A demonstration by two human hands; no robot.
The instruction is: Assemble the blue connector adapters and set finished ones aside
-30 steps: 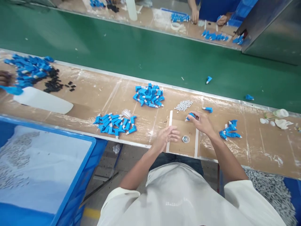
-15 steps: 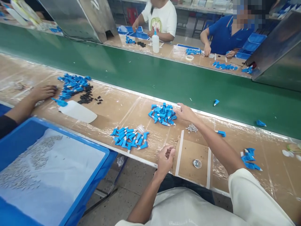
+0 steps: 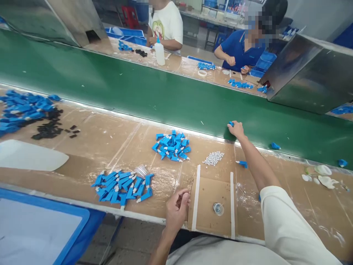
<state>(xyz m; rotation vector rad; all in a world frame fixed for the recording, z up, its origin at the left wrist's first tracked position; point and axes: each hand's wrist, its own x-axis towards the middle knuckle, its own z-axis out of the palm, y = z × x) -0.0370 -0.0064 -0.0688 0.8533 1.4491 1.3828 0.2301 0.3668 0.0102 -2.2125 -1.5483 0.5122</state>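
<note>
My right hand (image 3: 236,129) reaches out over the green conveyor belt, fingers closed on a small blue plastic piece (image 3: 231,124). Close to the table's front edge, my left hand (image 3: 177,209) is curled with thumb and fingers together; whatever it may hold is hidden. Ahead of it lies a heap of blue plastic pieces with white tips (image 3: 172,146). A second group of such pieces (image 3: 122,187) is spread to its left, beside a small clear plastic item (image 3: 141,170). Small whitish pellets (image 3: 213,158) form a pile between the heap and my right forearm.
A small clear cup (image 3: 218,209) stands on cardboard between two white tape strips. One blue piece (image 3: 242,164) lies by my right forearm; others (image 3: 275,146) rest on the belt (image 3: 176,106). A blue tray (image 3: 82,221) sits at front left. Two people work across the belt.
My right hand has moved from beside the far heap rightward and out over the belt, with a blue piece now showing in its fingers. My left hand stays curled. The view has shifted.
</note>
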